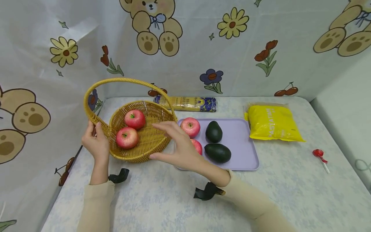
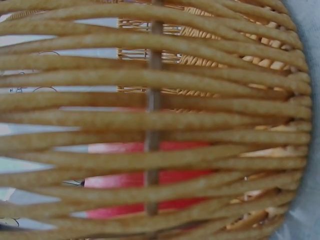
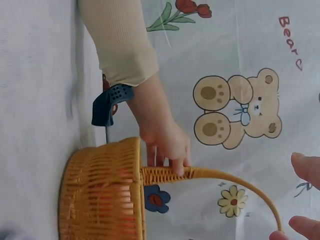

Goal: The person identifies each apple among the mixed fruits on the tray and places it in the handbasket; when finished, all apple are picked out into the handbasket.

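Note:
My left hand [image 1: 96,140] pinches the foot of the handle on a yellow wicker basket [image 1: 153,133]. Two red apples, a rear one [image 1: 134,119] and a front one [image 1: 127,138], lie in the basket's left half. Over the basket's right edge, my right hand [image 1: 184,149] is held with thumb and fingers spread wide and nothing between them. It partly hides a lilac tray [image 1: 242,145] bearing two more apples, one [image 1: 190,127] at the back corner. Woven strands [image 2: 150,120] fill the left wrist view, with red apple [image 2: 185,180] showing through.
Two dark green avocados, one upright [image 1: 214,131] and one lying sideways [image 1: 217,153], sit on the tray. Behind is a long gold-and-blue packet [image 1: 188,103]. A yellow pasta bag [image 1: 272,122] and a red lollipop [image 1: 318,153] lie to the right. A patterned curtain [image 1: 197,38] stands behind the table.

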Tool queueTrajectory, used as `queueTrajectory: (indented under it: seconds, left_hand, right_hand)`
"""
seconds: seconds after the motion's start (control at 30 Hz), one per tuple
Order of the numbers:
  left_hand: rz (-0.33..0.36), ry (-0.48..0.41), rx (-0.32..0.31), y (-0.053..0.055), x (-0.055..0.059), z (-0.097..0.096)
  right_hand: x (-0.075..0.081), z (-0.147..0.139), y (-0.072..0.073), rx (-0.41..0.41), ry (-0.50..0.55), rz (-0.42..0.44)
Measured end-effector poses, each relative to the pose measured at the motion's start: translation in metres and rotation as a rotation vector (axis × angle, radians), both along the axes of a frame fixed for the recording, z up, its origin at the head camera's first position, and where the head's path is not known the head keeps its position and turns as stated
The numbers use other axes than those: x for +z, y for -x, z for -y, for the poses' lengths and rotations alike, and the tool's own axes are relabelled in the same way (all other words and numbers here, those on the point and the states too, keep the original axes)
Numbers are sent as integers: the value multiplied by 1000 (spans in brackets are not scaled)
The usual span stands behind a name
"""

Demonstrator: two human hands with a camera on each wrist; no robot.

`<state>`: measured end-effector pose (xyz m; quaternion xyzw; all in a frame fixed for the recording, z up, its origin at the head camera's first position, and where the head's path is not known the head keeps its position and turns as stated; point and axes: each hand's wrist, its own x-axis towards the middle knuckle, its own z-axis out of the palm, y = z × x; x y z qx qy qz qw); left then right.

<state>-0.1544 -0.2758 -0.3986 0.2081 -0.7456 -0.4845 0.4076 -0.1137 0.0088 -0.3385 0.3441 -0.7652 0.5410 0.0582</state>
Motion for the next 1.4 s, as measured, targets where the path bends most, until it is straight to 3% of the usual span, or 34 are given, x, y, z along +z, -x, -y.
queueTrajectory:
  seconds: [0.27, 0.53, 1.4]
  left_hand:
    - [-17, -5, -12, -1, 3, -2]
    - [4, -7, -7, -1, 5, -4]
    - [-2, -4, -1, 0, 3, -3]
  right_hand:
    - [-7, -67, -4, -85, -49, -37]
    - [-21, -103, 2, -137, -164, 9]
    - [-53, -104, 16, -191, -337, -2]
